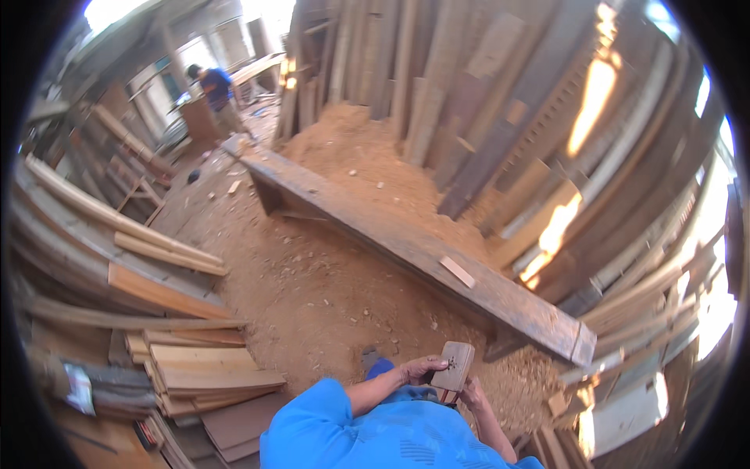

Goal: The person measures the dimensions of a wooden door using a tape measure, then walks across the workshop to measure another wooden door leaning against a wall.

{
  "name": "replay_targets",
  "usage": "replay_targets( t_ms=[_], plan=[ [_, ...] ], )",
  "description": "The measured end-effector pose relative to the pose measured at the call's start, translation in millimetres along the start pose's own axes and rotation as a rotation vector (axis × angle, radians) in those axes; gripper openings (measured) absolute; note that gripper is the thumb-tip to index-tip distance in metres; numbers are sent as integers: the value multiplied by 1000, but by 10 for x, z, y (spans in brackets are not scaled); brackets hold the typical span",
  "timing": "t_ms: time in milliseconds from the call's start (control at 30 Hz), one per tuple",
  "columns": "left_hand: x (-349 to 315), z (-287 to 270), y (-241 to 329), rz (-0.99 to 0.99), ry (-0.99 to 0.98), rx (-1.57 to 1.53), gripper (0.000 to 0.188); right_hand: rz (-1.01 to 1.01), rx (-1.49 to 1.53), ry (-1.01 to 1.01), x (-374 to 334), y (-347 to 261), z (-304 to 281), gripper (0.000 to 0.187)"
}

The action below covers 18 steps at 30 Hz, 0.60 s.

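Close to my body, a small beige block with rounded corners (pixel 455 364) is held up, a cluster of dark spots or holes on its face. My left hand (pixel 423 370) grips its left edge, thumb over the face. At the block's lower right is my right hand (pixel 472 392), fingers closed and partly hidden. Beside that hand shows a thin red part (pixel 447 398), too small to name. Beyond both hands runs a long, worn wooden bench (pixel 367 227), with a small flat piece of wood (pixel 457 272) lying on top.
Sawdust (pixel 351 148) is heaped behind the bench. Tall boards (pixel 437 86) lean along the far and right sides. Stacked planks (pixel 203 367) lie at the left. Wood chips litter the dirt floor (pixel 289 289). Far left, a person in a blue top (pixel 215 86) stands by a board.
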<state>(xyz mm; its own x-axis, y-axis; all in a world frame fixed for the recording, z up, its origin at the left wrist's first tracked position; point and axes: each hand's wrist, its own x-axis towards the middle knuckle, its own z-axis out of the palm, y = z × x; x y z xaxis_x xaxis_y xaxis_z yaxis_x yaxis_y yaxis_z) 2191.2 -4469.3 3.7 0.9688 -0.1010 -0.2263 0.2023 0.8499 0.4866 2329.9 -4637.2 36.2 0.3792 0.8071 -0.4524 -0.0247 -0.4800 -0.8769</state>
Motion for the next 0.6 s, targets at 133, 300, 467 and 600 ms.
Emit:
replay_targets(
  t_ms=[133,300,467,600],
  plan=[
    [-497,-315,463,170,85,-40,51,5,-177,-147,842,-219,352,26],
    [-1545,-776,1146,324,205,-205,54,117,-282,-352,1401,-1713,1437,21],
    [-2700,-1588,1632,441,531,-56,59,153,-365,-355,2599,-1594,2176,13],
    [-3291,-1855,1953,615,659,-150,64,140,-620,-284,3205,-1778,2581,21]
  ],
)
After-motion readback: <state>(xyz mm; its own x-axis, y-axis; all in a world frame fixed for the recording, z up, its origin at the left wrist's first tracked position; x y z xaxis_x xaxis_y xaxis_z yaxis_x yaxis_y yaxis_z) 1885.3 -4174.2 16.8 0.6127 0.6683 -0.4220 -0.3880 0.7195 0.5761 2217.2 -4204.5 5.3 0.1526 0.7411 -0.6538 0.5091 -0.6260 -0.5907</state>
